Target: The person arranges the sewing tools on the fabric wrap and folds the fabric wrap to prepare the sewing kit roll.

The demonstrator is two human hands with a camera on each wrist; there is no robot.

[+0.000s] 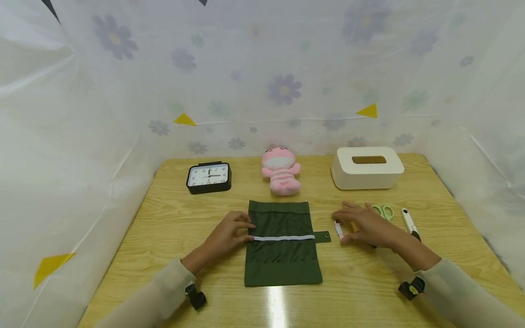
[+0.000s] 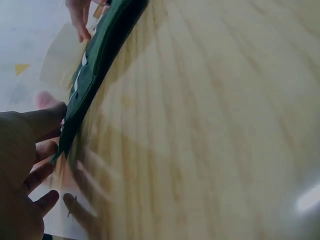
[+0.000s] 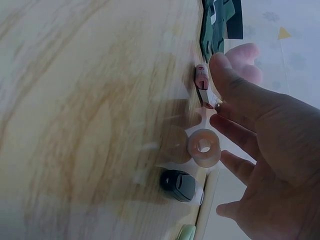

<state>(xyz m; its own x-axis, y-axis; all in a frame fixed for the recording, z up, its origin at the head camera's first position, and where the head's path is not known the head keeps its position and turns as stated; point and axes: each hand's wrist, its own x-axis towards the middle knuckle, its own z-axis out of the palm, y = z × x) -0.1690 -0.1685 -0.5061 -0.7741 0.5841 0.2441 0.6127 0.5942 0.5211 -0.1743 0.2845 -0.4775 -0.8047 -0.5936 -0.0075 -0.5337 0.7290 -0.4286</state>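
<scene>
A dark green fabric organizer (image 1: 283,273) lies spread flat, a white elastic strip (image 1: 283,238) across its middle and a snap tab (image 1: 322,236) on its right side. My left hand (image 1: 229,232) rests at the organizer's left edge, thumb by the strip's end; it also shows in the left wrist view (image 2: 25,160). My right hand (image 1: 371,225) hovers with spread fingers over a small white-and-red stick-like item (image 1: 338,230). In the right wrist view, that item (image 3: 202,82) lies by the thumb, apart from it. A translucent orange roll (image 3: 204,148) stands below the fingers.
Green-handled scissors (image 1: 387,212) and a white-and-black cutter (image 1: 409,222) lie right of my right hand. Along the back stand a black alarm clock (image 1: 209,176), a pink plush toy (image 1: 281,175) and a white tissue box (image 1: 367,175). Flowered sheeting (image 1: 283,59) encloses the table.
</scene>
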